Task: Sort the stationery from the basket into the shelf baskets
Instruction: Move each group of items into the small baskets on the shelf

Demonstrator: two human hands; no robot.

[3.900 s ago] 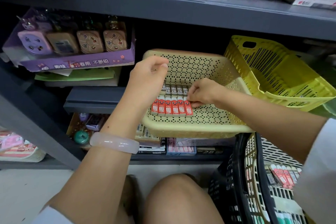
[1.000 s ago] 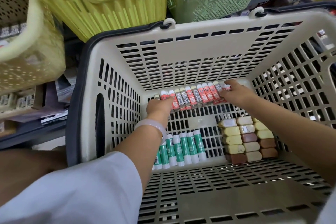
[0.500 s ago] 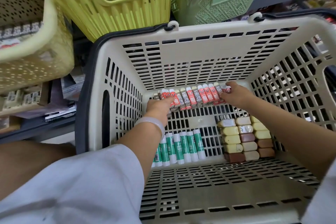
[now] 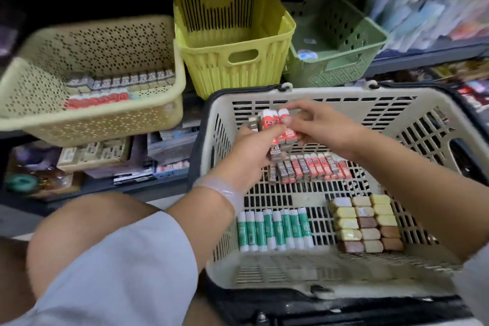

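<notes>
**Already lifted: a handful of lead cases, with the beige basket up and to the left**

Both hands met over the far half of the shopping basket (image 4: 344, 98), holding between them a small bunch of red-and-grey lead cases (image 4: 275, 127). The left hand (image 4: 251, 151) cupped the bunch from below and from the near side, fingers curled round the grey ends. The right hand (image 4: 320, 124) pinched the red tops from the far right, thumb and forefinger closed on them. The cases stood roughly upright in the grip, long axes running away from the camera, though blur hid their exact number.

Their likely destination, the beige perforated basket (image 4: 87, 124), lay to the left and higher, on the shelf, already holding rows of the same cases (image 4: 116, 87). The left hand was the nearer one to it, its forearm reaching in from the lower left. A further row of lead cases (image 4: 309, 169) remained flat on the shopping basket's floor just below the hands, with glue sticks (image 4: 275, 230) and erasers (image 4: 367, 222) nearer the camera.
</notes>
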